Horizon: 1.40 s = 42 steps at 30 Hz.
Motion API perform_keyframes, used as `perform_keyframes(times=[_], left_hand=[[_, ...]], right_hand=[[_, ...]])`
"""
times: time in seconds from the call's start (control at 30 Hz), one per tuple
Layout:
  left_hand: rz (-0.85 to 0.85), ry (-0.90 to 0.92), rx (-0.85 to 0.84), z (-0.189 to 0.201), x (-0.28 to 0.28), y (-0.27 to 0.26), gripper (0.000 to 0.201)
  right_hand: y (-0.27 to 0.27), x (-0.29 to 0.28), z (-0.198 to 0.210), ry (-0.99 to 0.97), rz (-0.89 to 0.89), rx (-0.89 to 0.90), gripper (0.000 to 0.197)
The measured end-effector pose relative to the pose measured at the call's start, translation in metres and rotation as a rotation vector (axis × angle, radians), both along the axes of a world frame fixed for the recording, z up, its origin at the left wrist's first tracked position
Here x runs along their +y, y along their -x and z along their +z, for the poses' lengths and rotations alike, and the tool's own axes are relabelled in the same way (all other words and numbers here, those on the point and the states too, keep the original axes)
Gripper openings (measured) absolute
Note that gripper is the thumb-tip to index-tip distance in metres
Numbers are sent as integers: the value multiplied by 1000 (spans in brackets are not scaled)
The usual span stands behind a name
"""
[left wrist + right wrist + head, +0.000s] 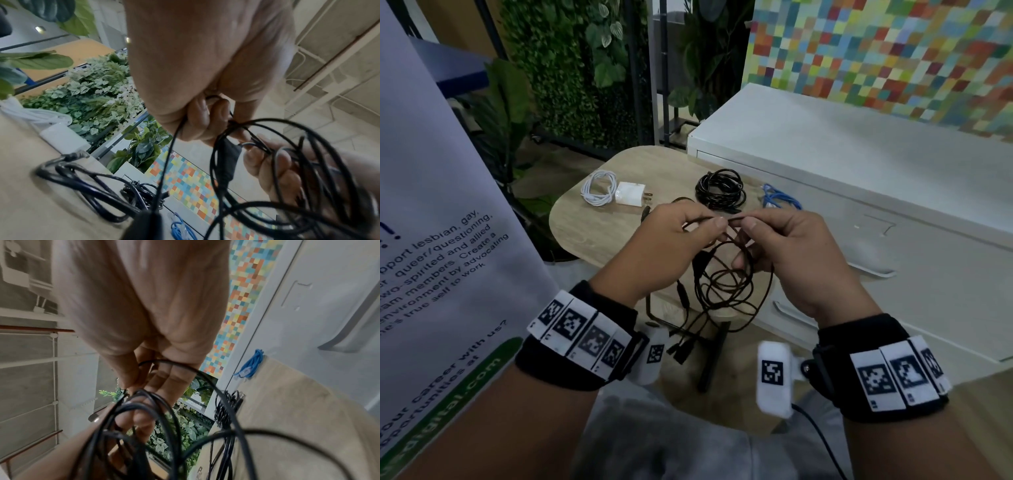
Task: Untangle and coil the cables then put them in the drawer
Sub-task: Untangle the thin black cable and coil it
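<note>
A thin black tangled cable (726, 284) hangs in loops between both hands above the near edge of the wooden table (585, 222). My left hand (674, 229) pinches a strand of it between thumb and fingers, and my right hand (774, 240) pinches the same strand close beside it. In the left wrist view the cable (267, 162) loops around the right hand's fingers (273, 170). The right wrist view shows the loops (144, 418) bunched under the right hand (148, 369). A white drawer cabinet (893, 212) stands to the right, its drawers closed.
On the table lie a coiled white cable (599, 188) with a white charger (631, 194), a coiled black cable (720, 189) and a small blue cable (779, 198). Another black cable (86, 186) lies by the left hand. A banner (431, 205) stands at left.
</note>
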<state>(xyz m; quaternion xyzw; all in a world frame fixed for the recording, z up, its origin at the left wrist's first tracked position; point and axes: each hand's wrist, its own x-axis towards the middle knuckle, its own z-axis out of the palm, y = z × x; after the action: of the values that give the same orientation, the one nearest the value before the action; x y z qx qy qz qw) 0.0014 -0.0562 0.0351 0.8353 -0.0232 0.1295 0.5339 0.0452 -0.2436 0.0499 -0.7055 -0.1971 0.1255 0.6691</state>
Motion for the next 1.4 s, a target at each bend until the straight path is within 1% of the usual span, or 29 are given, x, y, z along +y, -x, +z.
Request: perform_keyframes(times=[0.1,0.2,0.4,0.53,0.63,0.7,0.77,0.8,0.87,0.9,0.97,1.1,1.13,1.27,1.33,1.4], left_hand=[[-35,141,75,2,-3,6,22],[-34,223,100,-2,0,7,24],[-8,301,94,-1,-1,9,26],[9,259,94,-1,0,6,23],[-17,204,95,-1,0,6,22],[-37,166,81,-2,1,6,17],[-69,195,50,-2,3,6,7],[-88,208,33,-3,5,6,14],[-116,177,-20,-4,6,6,28],[-116,149,-53,-4,6,6,28],[-97,91,-99,-4,3,4,21],[-33,-16,-163,-4,0,-3,14],[-17,-18,-145,-4,0,-4,15],[53,56,34,-6,-1,-9,28],[75,72,57,-9,-1,-10,28],[116,44,41,-13,1,-12,24]], right_hand=[[1,2,-2,-48,27,68,23],[0,2,-3,-80,21,120,21],[-2,-1,-4,-105,29,161,22],[1,-2,-5,-83,60,147,14],[1,-3,-4,-39,77,128,13],[1,-3,-3,-6,96,123,14],[1,-3,-3,-6,100,137,16],[1,-3,-4,-31,93,157,18],[-1,-3,-4,-91,81,199,24],[-1,-4,-4,-106,85,206,25],[0,-4,-3,-101,113,196,23],[3,-2,0,-58,133,193,13],[3,-2,0,-46,129,193,14],[3,0,-1,-66,78,216,21],[2,2,-1,-121,37,262,26],[1,3,-2,-164,11,300,33]])
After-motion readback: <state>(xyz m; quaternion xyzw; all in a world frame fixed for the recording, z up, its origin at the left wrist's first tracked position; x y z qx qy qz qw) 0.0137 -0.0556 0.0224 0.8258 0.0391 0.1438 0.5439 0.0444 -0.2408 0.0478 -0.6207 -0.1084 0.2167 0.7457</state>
